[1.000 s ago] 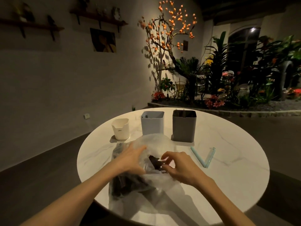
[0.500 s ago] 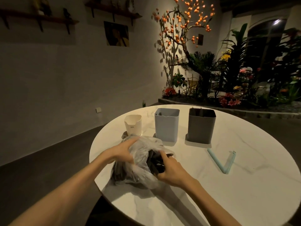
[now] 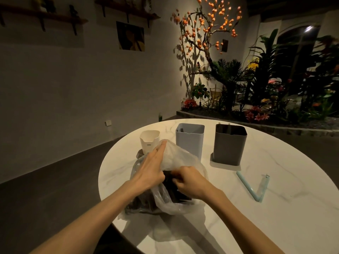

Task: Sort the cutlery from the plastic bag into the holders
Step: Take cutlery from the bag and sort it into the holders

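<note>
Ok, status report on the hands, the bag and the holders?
Left hand holds bag open. Right hand inside, fingers curled on dark cutlery. Three holders stand behind bag, nothing blocking.

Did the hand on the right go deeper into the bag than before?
Yes. The right hand has moved left into the plastic bag mouth, farther from the blue clip lying on the table.

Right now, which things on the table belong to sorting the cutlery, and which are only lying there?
Belong to the job:
- clear plastic bag of dark cutlery, held by both hands (left, right)
- small white holder
- pale blue square holder
- dark grey square holder

Only lying there:
- light blue V-shaped plastic clip on the round white marble table
</note>
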The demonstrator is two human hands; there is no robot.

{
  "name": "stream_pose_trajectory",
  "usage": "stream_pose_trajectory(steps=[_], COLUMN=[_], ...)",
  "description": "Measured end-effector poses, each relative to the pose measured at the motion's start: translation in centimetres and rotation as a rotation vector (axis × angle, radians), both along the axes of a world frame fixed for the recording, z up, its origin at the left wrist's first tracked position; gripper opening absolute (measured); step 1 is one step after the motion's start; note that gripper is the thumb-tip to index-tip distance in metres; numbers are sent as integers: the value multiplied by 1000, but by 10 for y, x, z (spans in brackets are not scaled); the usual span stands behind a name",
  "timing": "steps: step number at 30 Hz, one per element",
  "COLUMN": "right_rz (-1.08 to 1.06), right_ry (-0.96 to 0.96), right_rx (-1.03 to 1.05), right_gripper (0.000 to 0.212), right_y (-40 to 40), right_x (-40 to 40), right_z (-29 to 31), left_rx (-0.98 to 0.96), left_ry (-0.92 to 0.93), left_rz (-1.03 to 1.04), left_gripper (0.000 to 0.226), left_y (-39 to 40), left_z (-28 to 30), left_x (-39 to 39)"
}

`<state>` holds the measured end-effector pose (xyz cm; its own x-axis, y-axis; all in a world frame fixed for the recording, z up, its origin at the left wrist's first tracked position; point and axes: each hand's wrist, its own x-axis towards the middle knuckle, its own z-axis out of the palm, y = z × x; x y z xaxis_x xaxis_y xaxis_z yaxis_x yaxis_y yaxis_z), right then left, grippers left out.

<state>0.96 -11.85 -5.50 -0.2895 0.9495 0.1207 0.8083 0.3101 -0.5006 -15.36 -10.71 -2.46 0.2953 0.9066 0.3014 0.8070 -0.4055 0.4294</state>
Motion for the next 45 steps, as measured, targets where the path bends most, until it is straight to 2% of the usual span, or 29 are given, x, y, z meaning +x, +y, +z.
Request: stream_pose_trajectory(steps=[5, 7, 9, 11, 14, 19, 22, 25, 31, 34, 39, 45], right_rz=[-224, -253, -232, -201, -201, -221, -159, -136, -67, -38, -84, -120], right_ry=[-59, -108, -186, -291, -259, -203, -358, -493, -570, -682, -620, -680], right_rx=[7, 85, 69, -73, -196, -23, 143, 216, 209, 220, 183, 30], right_gripper=[36, 41, 44, 42, 37, 32, 22, 20, 35, 30, 31, 25], right_y=[14, 12, 8, 7, 12, 12, 11, 11, 8, 5, 5, -1], right_x=[-6, -16, -28, -37, -41, -40, -29, -22, -7, 1, 18, 30], right_z=[-1, 5, 8, 9, 7, 4, 11, 17, 30, 35, 39, 48], left_rx=[37, -5, -59, -109, -141, -191, -205, -218, -220, -232, -265, -298], left_ry=[-60, -75, -124, -162, -180, -205, -221, -240, -295, -309, -390, -422], left_rz=[32, 41, 18, -11, -8, 16, 33, 24, 12, 21, -22, -67], left_gripper=[101, 104, 106, 106, 103, 92, 86, 85, 81, 75, 65, 62], left_y=[9, 8, 10, 12, 16, 21, 23, 26, 30, 30, 29, 31], left_z=[5, 5, 4, 5, 1, -2, -2, -2, 3, 6, 7, 10], left_x=[-12, -12, -12, -10, -7, -7, -7, -5, 8, 17, 29, 37])
